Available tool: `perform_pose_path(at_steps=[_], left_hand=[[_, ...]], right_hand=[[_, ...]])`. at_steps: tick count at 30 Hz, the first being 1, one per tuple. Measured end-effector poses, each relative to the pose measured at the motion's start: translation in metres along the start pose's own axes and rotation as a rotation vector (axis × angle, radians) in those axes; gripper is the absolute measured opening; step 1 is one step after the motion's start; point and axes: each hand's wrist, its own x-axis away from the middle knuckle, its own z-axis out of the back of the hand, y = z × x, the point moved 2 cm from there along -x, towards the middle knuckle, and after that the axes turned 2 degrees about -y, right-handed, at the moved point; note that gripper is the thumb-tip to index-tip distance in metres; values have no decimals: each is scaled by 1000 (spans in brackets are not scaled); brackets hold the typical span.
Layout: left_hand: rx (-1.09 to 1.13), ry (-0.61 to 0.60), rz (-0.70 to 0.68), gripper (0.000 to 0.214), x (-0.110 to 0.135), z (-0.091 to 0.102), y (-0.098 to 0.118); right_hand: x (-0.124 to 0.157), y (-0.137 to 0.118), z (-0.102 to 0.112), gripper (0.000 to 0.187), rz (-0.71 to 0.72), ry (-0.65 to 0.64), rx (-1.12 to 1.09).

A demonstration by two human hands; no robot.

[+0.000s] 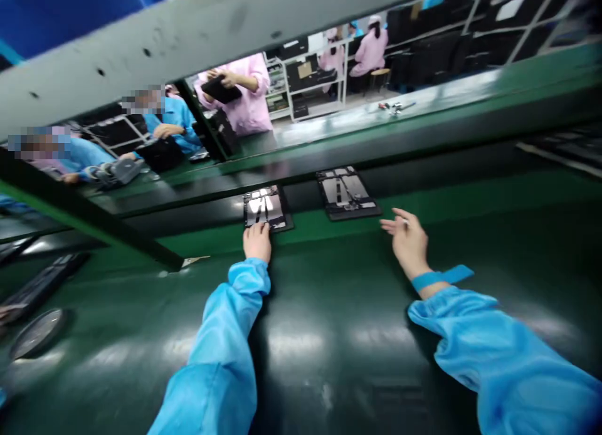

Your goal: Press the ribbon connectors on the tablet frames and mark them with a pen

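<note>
Two opened dark tablet-like devices lie on a black conveyor strip beyond the green bench. My left hand (257,241) reaches forward and rests its fingers on the near edge of the left device (266,208); the fingers look curled on that edge. My right hand (407,238) hovers just right of the right device (347,192), fingers stretched out and apart, holding nothing, not touching the device. A blue wrist strap (442,277) circles my right wrist. Both arms wear light blue sleeves.
The dark green bench (329,335) fills the foreground. A grey beam (188,40) crosses overhead and a dark green strut (89,225) slants at left. Co-workers in blue (172,118) and pink (247,90) work across the line. A round disc (37,331) and dark trays lie far left.
</note>
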Motion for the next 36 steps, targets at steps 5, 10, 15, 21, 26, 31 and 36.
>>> perform_pose_path(at_steps=[5,10,15,21,26,31,36], left_hand=[[121,-112,-87,51,-17,-23,76],[292,-182,-4,61,-41,-46,136],[480,-169,159,58,-36,-38,136],[627,-288,216,54,15,-15,128],[670,-514,35,84,97,19,108],[647,-583,-96,100,177,42,93],[583,-376,-140,67,206,43,95]], right_hand=[[-41,15,-9,49,-26,80,424],[-59,14,-34,47,-39,-108,543],[-51,4,-31,43,-63,12,433],[6,6,-4,60,-86,-166,23],[85,14,49,58,27,-467,211],[154,2,90,67,279,-690,494],[174,-15,98,31,376,-592,449]])
